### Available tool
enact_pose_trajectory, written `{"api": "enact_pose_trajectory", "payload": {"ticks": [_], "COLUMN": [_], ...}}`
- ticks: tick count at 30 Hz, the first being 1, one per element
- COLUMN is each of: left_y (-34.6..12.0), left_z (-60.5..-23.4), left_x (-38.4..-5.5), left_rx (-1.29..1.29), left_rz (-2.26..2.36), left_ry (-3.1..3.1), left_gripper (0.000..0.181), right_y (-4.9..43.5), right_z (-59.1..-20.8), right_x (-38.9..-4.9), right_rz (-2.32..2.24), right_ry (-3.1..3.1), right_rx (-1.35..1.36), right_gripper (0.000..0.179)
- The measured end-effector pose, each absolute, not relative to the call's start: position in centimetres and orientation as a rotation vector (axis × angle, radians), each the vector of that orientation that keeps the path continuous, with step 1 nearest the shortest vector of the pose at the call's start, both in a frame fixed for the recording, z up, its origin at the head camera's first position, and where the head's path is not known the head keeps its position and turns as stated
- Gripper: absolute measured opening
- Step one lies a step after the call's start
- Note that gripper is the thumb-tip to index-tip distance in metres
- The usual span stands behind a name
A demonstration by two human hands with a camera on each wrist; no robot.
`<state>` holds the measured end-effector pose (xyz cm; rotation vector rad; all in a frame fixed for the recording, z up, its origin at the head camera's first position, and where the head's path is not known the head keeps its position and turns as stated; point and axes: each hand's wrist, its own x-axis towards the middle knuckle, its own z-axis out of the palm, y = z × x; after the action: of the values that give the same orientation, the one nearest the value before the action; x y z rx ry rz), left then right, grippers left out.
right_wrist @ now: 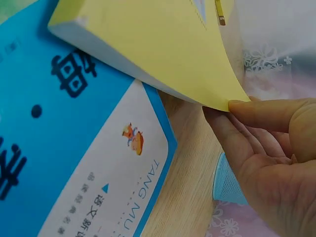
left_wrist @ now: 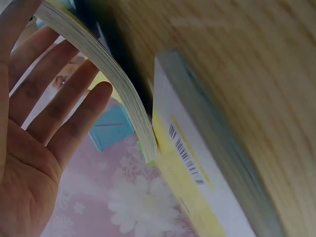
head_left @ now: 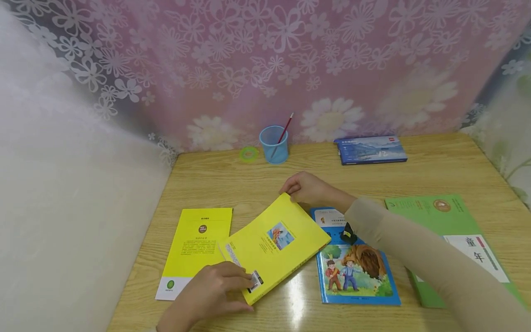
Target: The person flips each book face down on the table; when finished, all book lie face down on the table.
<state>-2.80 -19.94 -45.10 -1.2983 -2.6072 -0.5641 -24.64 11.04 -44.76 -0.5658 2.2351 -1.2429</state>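
Observation:
A yellow book [head_left: 274, 246] with a small picture and a barcode on its cover is held tilted over the middle of the table. My right hand [head_left: 309, 188] pinches its far corner between thumb and fingers, and the right wrist view shows the yellow cover [right_wrist: 148, 54] bending there. At the near left corner, my left hand [head_left: 215, 288] lies beside the barcode. The left wrist view shows its fingers [left_wrist: 74, 123] spread and nearly straight by the page edges. Under the right forearm lies a blue picture book [head_left: 356, 276], partly covered by the yellow book and sleeve.
Another yellow book [head_left: 199, 244] lies at the left. A green book [head_left: 431, 226] is at the right, partly under the sleeve. Along the back stand a blue mesh cup [head_left: 274, 150] with a pencil, a green tape roll [head_left: 249, 154] and a blue box [head_left: 371, 150]. A black object [head_left: 347, 234] is at the right wrist.

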Motion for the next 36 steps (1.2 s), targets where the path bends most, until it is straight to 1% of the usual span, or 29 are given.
{"api": "enact_pose_trajectory", "payload": {"ticks": [4, 6, 10, 11, 15, 21, 24, 29, 32, 36], "left_y": [-19.6, -19.4, -19.1, -19.0, -18.8, -18.7, -18.9, -19.9, -20.5, -21.2], "left_z": [-45.3, -45.4, -45.4, -45.4, -45.5, -45.5, -45.8, -46.4, -46.5, -46.3], "left_x": [-2.5, -2.3, -2.1, -2.2, -2.5, -3.0, -3.3, -4.1, -4.8, -5.7], "left_rx": [-1.314, -1.334, -1.345, -1.335, -1.288, -1.229, -1.156, -0.954, -0.864, -0.815], "left_rz": [-0.497, -0.467, -0.388, -0.371, -0.357, -0.336, -0.265, -0.204, -0.241, -0.309], "left_ry": [-2.642, -2.646, -2.658, -2.671, -2.732, -2.824, -2.839, -2.930, -2.965, -2.985], "left_gripper": [0.044, 0.040, 0.021, 0.020, 0.026, 0.020, 0.024, 0.039, 0.042, 0.045], "right_y": [10.8, 10.6, 10.3, 10.2, 10.0, 10.0, 10.1, 10.8, 11.4, 12.4], "right_z": [-44.8, -44.8, -44.8, -44.8, -44.7, -44.8, -44.9, -44.9, -44.8, -44.4], "right_x": [-24.5, -24.5, -24.4, -24.4, -24.3, -23.8, -23.7, -23.3, -22.7, -21.1], "right_rz": [-1.147, -1.084, -0.982, -0.968, -0.932, -0.877, -0.847, -0.816, -0.819, -0.805], "right_ry": [2.327, 2.377, 2.465, 2.475, 2.497, 2.513, 2.508, 2.480, 2.464, 2.450], "right_rx": [-0.593, -0.645, -0.773, -0.789, -0.793, -0.775, -0.785, -0.877, -0.939, -1.004], "right_gripper": [0.031, 0.031, 0.025, 0.024, 0.023, 0.028, 0.030, 0.030, 0.032, 0.038]}}
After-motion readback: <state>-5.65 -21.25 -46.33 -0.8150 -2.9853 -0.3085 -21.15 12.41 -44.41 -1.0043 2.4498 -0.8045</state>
